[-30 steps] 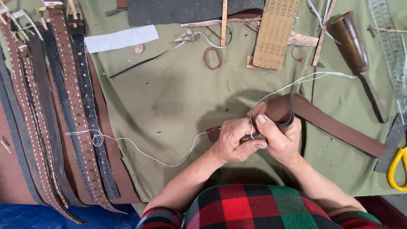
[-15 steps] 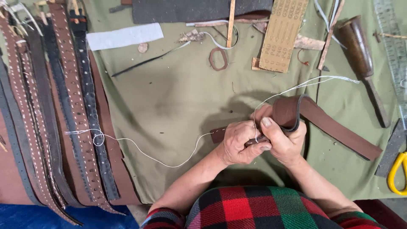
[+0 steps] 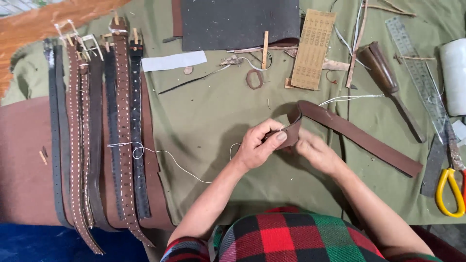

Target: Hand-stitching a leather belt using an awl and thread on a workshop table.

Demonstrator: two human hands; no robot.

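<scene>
A brown leather strap (image 3: 359,138) lies on the green cloth (image 3: 213,111), its near end folded up over itself. My left hand (image 3: 259,145) pinches that folded end from the left, thumb on top. My right hand (image 3: 318,153) touches the same end from the right, fingers curled under it. A white thread (image 3: 165,155) trails leftward from my hands across the cloth toward the belts, and another length of white thread (image 3: 347,98) runs off behind the strap. Whether a needle is in my fingers cannot be made out.
Several finished belts (image 3: 97,140) lie side by side at left. Along the far side are a dark leather sheet (image 3: 238,22), a tan perforated strip (image 3: 313,48) and a wooden-handled tool (image 3: 388,80). A metal ruler (image 3: 420,77) and yellow-handled scissors (image 3: 449,191) sit at right.
My hands have turned the strap's end, which now stands folded over. The thread loop on the cloth has shortened toward my hands.
</scene>
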